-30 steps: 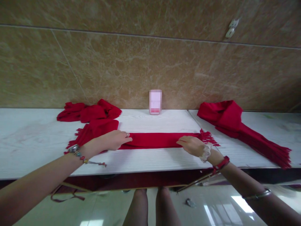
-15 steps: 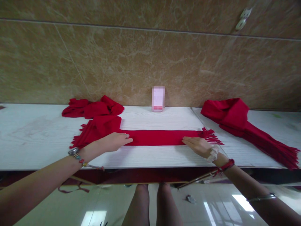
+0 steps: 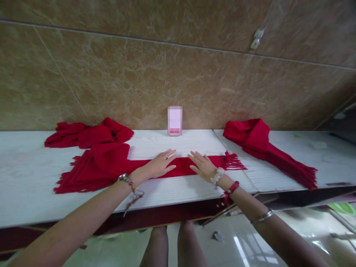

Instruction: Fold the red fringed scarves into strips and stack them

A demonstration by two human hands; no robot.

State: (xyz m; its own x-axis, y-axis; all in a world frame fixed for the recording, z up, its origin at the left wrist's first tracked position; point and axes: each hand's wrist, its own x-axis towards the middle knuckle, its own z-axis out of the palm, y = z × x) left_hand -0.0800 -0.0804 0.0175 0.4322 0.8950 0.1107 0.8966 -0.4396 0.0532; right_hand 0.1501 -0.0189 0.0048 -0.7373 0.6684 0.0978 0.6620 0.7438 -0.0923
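A red scarf (image 3: 183,167) lies in a flat, narrow strip along the white tabletop, its fringe at the right end. At its left end the cloth widens into a looser fold with more fringe. My left hand (image 3: 162,164) is over the strip's middle, fingers stretched out and palm down. Facing it from the right, my right hand (image 3: 202,165) is over the strip too, with its fingers spread. A short stretch of red cloth shows between the hands. Neither hand grips the cloth; whether the palms press on it I cannot tell.
Against the tiled wall (image 3: 144,81) a phone (image 3: 175,121) stands upright. A crumpled red cloth (image 3: 91,134) lies at the back left, and another red fringed scarf (image 3: 264,142) at the right. The white table (image 3: 22,185) has its front edge just above my knees.
Both hands have moved inward along the strip toward each other, and their fingers have spread. The view has shifted and tilted slightly. The phone and the other red cloths stay in place.
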